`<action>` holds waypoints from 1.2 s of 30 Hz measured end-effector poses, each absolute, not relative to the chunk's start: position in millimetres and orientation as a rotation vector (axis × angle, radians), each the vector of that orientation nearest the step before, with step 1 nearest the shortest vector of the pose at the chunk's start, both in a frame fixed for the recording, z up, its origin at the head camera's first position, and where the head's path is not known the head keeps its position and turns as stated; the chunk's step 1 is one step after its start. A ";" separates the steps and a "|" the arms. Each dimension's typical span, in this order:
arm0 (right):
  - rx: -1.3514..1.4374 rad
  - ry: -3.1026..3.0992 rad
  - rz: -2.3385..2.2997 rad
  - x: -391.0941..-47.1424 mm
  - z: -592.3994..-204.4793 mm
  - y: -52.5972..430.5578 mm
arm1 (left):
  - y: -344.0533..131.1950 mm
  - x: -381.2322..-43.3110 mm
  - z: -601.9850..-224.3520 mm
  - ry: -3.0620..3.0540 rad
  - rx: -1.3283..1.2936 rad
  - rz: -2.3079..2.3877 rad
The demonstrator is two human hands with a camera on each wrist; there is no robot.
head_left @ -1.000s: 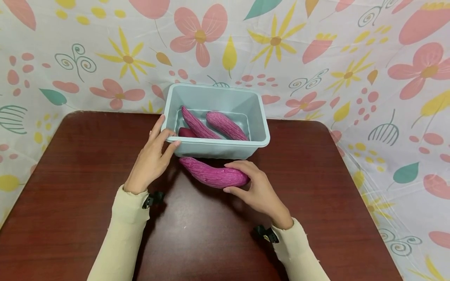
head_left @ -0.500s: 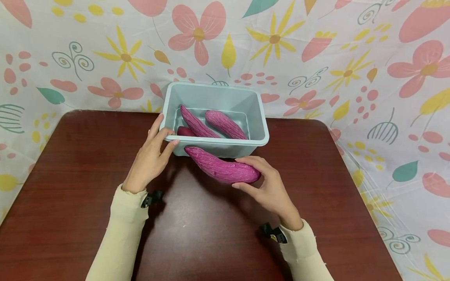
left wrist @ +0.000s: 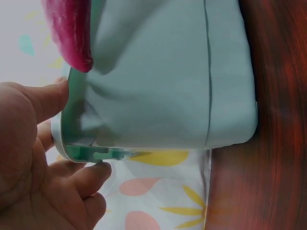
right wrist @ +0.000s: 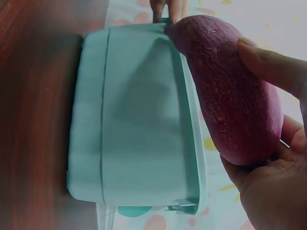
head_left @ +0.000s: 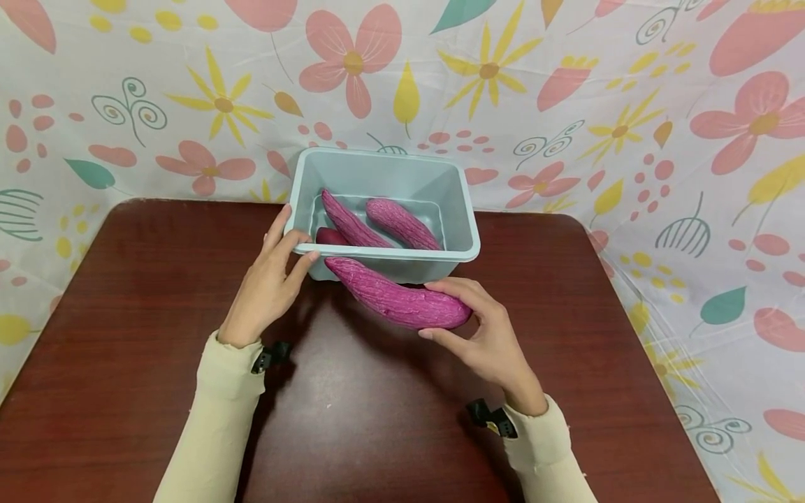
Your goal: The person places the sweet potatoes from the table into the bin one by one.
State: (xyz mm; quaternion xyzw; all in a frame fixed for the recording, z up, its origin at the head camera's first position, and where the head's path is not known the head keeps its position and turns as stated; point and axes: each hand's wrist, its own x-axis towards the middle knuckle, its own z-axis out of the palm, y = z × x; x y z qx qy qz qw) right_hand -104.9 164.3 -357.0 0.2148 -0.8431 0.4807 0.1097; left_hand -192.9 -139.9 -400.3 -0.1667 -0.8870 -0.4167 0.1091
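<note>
My right hand (head_left: 487, 342) grips the thick end of a curved, wrinkled purple sweet potato (head_left: 399, 297), thumb on one side and fingers on the other. Its narrow tip points left and overlaps the front wall of a pale blue plastic bin (head_left: 434, 268) just under the rim. At the bin's front left corner, my left hand (head_left: 267, 286) pinches the rim; the left wrist view shows the thumb (left wrist: 50, 98) on the front edge and fingers round the corner. Inside lie two wrinkled sweet potatoes, one slender (head_left: 355, 223) and one thicker (head_left: 402, 222), beside a darker, smoother piece (head_left: 331, 237) partly hidden by the rim.
The bin stands at the back of a dark reddish-brown table (head_left: 352, 433), close to a hanging cloth (head_left: 409, 42) with flower prints. The cloth also runs along the right side. Black wrist devices (head_left: 270, 358) sit at both cuffs.
My right hand has moved right and slightly up, bringing the sweet potato with it, so its tip now sits higher against the bin's front. The left hand keeps its hold on the rim.
</note>
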 end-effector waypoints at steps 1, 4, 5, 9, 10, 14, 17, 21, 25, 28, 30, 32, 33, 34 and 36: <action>0.635 -2.476 1.418 -105.3 -356.7 164.1 | -140.0 -192.8 -400.3 -2.607 -0.490 -1.224; 0.644 -2.485 1.414 -108.9 -361.2 165.3 | -139.9 -192.6 -400.3 -2.605 -0.489 -1.222; 0.648 -2.488 1.408 -110.6 -363.5 166.2 | -139.8 -192.5 -400.3 -2.605 -0.490 -1.221; 0.667 -2.492 1.394 -114.8 -369.3 169.0 | -139.1 -192.3 -401.0 -2.603 -0.496 -1.220; 0.670 -2.490 1.393 -114.8 -368.7 169.3 | -138.9 -192.3 -401.3 -2.603 -0.497 -1.219; 0.673 -2.481 1.413 -110.2 -356.5 166.9 | -138.9 -192.6 -401.6 -2.607 -0.493 -1.221; 0.685 -2.466 1.449 -106.4 -344.0 163.1 | -139.4 -193.0 -401.2 -2.606 -0.490 -1.217; 0.711 -2.440 1.470 -105.6 -333.6 159.3 | -140.1 -193.1 -400.3 -2.617 -0.479 -1.198; 0.733 -2.402 1.458 -109.2 -327.9 156.3 | -140.3 -192.3 -399.0 -2.635 -0.466 -1.191; 0.740 -2.380 1.456 -114.1 -324.7 153.4 | -140.3 -192.0 -398.9 -2.635 -0.470 -1.202; 0.735 -2.368 1.457 -118.3 -323.0 151.4 | -140.1 -192.2 -399.5 -2.631 -0.479 -1.208; 0.726 -2.360 1.468 -124.1 -322.3 148.9 | -140.2 -192.5 -400.4 -2.623 -0.490 -1.217; 0.719 -2.357 1.471 -127.3 -322.2 147.6 | -140.3 -192.6 -400.7 -2.620 -0.492 -1.221; 0.707 -2.358 1.475 -131.0 -322.6 146.6 | -140.2 -192.7 -400.8 -2.617 -0.494 -1.222; 0.699 -2.346 1.479 -142.3 -330.3 147.3 | -140.2 -192.9 -400.6 -2.617 -0.492 -1.220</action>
